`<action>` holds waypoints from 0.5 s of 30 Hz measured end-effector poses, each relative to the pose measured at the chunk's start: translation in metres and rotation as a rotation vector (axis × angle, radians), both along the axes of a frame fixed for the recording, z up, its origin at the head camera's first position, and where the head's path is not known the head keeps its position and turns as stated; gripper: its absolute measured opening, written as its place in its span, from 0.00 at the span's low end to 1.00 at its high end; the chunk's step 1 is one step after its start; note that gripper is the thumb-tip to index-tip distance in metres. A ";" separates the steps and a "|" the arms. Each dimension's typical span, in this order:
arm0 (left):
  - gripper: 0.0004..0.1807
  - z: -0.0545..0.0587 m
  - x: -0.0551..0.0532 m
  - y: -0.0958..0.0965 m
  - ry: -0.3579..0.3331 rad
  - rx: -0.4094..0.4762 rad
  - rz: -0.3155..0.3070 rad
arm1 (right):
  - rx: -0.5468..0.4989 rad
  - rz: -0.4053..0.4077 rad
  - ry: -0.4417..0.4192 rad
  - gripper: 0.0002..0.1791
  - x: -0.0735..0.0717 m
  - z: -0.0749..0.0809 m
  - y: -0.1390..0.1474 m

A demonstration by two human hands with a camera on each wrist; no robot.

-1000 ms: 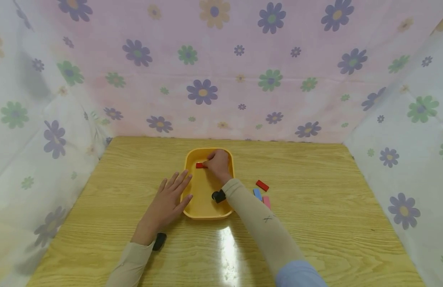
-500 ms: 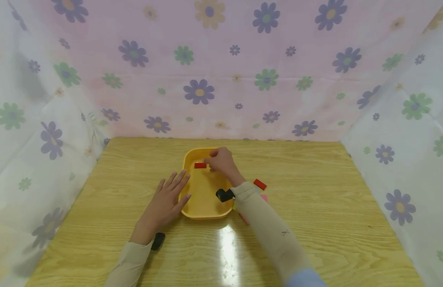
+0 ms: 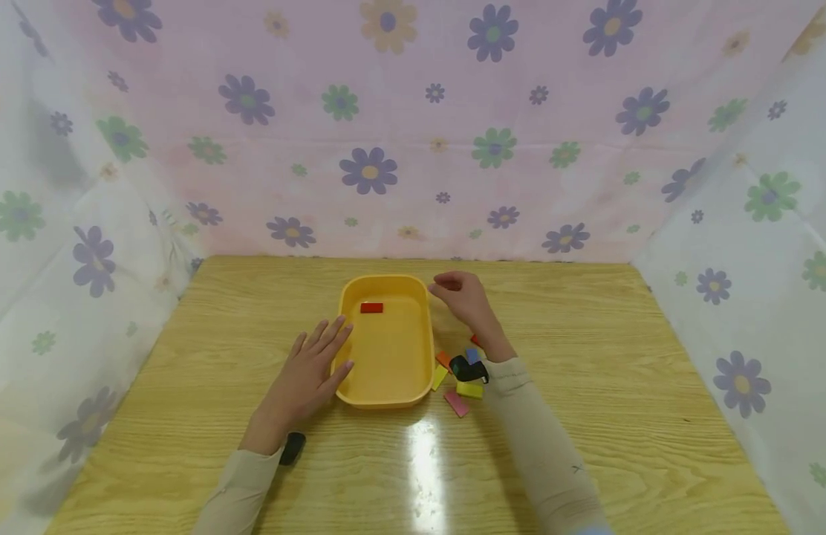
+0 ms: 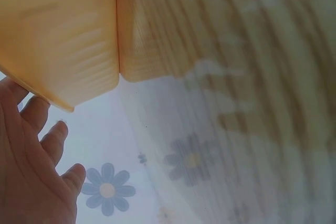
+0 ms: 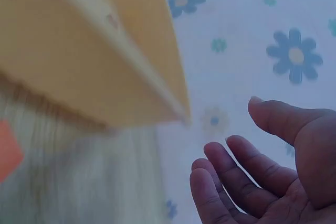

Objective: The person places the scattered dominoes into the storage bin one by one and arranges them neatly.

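Observation:
A yellow plastic tray (image 3: 386, 357) stands on the table in the head view. One small red block (image 3: 371, 307) lies inside it, toward the back left. My left hand (image 3: 306, 379) rests on the tray's left rim with its fingers spread; the left wrist view has the fingertips at the rim. Beyond the tray's right rim, my right hand (image 3: 469, 308) is in the air with nothing in it. Its fingers (image 5: 226, 166) are loosely bent and apart from the thumb in the right wrist view.
Right of the tray lie several small blocks: orange (image 3: 443, 360), yellow (image 3: 440, 377), another yellow (image 3: 469, 390), pink (image 3: 456, 403) and blue (image 3: 472, 355). A red one (image 3: 476, 340) is partly hidden by my right wrist. Flowered cloth (image 3: 413, 186) hangs behind the wooden table (image 3: 587, 357).
My right hand has let go of the red block in the tray and moved right, out over the rim. Blocks its arm covered now show. The left hand stays on the rim.

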State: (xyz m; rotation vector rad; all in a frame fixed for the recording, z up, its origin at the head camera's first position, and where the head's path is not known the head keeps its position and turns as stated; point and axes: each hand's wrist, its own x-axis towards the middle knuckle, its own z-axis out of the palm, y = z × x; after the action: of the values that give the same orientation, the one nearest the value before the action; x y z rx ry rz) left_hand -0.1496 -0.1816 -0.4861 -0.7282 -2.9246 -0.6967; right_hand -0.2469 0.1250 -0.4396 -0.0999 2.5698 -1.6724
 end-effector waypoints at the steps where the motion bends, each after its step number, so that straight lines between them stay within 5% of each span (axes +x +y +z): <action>1: 0.36 0.000 0.000 0.000 -0.001 0.000 0.000 | -0.001 -0.013 -0.009 0.21 0.001 -0.004 0.006; 15: 0.36 -0.001 -0.001 0.000 0.006 -0.008 -0.002 | 0.065 -0.078 -0.080 0.22 0.024 -0.043 0.069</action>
State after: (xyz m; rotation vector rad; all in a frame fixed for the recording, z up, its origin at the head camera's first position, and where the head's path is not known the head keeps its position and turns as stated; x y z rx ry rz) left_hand -0.1507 -0.1816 -0.4875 -0.7335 -2.9232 -0.6822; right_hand -0.2232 0.1937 -0.4827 0.0701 2.5970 -1.5813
